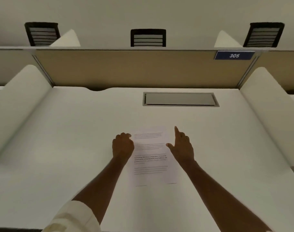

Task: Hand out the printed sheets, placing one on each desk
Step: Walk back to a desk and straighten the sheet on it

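Already one printed sheet (151, 158) lies flat on the desk (59, 148), near its front edge below the 305 sign (234, 55), left hand (122, 146) curled empty beside it, right hand (182, 146) pointing, holding nothing; other desks presumably remain.

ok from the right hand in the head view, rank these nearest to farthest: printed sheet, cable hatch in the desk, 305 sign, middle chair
1. printed sheet, just left of the right hand
2. cable hatch, ahead, set in the desk
3. 305 sign, on the partition's upper right
4. middle chair, behind the partition
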Demonstrator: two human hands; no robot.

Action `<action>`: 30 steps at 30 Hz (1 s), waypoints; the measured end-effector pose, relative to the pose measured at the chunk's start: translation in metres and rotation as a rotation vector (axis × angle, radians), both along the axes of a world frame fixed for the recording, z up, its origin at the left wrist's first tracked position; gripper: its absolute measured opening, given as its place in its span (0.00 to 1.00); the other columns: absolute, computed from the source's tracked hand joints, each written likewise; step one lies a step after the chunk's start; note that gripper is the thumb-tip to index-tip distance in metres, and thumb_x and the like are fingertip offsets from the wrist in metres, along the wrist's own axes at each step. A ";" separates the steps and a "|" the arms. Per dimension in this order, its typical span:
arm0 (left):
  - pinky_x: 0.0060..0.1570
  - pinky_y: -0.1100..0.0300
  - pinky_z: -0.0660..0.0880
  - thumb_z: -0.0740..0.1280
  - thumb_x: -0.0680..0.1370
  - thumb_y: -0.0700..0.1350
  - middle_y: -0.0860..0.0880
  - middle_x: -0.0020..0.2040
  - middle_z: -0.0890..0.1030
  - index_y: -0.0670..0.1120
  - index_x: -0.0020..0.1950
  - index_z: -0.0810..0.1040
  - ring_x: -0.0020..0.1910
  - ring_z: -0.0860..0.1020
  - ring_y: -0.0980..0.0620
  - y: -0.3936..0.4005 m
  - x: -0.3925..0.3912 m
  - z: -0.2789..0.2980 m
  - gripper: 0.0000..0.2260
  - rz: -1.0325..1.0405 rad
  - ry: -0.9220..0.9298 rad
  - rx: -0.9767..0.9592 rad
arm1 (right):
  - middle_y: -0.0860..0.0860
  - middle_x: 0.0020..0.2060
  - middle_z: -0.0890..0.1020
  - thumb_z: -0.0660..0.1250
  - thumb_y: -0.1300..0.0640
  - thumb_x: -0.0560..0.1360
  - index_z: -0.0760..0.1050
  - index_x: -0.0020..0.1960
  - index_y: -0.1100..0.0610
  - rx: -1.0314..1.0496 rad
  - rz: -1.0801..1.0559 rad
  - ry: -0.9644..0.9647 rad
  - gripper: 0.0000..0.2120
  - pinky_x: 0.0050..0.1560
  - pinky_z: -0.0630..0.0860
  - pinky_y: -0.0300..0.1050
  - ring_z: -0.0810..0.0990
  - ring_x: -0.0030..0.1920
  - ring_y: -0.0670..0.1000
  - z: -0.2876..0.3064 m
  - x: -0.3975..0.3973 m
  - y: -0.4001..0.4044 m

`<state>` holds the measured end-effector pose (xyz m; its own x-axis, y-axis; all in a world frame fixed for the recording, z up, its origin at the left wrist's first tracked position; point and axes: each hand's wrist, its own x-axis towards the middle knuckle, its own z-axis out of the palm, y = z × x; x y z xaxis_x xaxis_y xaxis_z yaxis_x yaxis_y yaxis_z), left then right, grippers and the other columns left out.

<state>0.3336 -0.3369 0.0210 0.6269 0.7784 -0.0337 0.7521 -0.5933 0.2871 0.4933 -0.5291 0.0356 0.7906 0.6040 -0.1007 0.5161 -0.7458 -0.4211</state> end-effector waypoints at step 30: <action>0.51 0.52 0.77 0.77 0.71 0.56 0.45 0.57 0.83 0.44 0.60 0.72 0.55 0.82 0.43 0.010 0.016 -0.021 0.26 0.192 0.036 -0.274 | 0.53 0.42 0.86 0.75 0.57 0.71 0.76 0.36 0.55 0.191 -0.437 0.611 0.09 0.54 0.82 0.53 0.85 0.46 0.57 -0.028 0.014 0.027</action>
